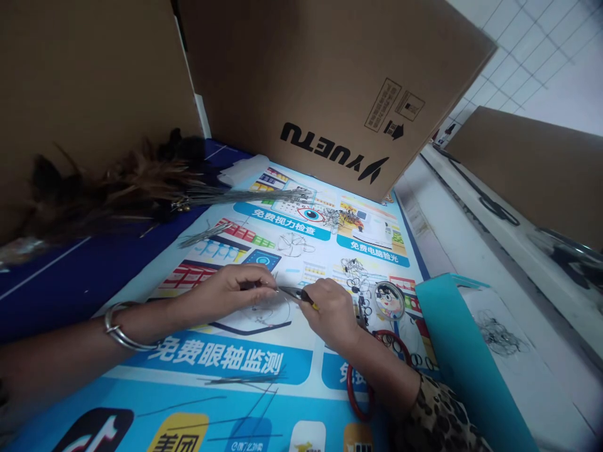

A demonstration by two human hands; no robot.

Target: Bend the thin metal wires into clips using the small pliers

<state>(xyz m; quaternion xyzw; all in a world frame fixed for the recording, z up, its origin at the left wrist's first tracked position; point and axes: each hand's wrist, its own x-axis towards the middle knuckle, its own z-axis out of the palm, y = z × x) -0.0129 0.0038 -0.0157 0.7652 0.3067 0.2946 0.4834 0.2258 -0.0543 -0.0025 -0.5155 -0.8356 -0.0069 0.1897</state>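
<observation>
My left hand (249, 285) is closed in a pinch near the middle of the printed sheet, on a thin wire whose end shows at the fingertips. In my right hand (332, 311) are small pliers (294, 292) with dark, yellow-trimmed handles, their jaws pointing left to the fingertips of my left hand. A loose wire coil (271, 314) lies beneath the two hands. Partly under my right forearm are red-handled scissors (358, 402). Beyond my right hand stands a round clear-topped container (389, 300), with small dark rings around it.
Cut straight wires (245, 380) lie at the front. A bundle of wire stems (230, 193) with brown feathers (136, 169) rests at left. A large cardboard box (330, 81) blocks the back. At right, a teal box (464, 351) holds tangled wire (499, 333).
</observation>
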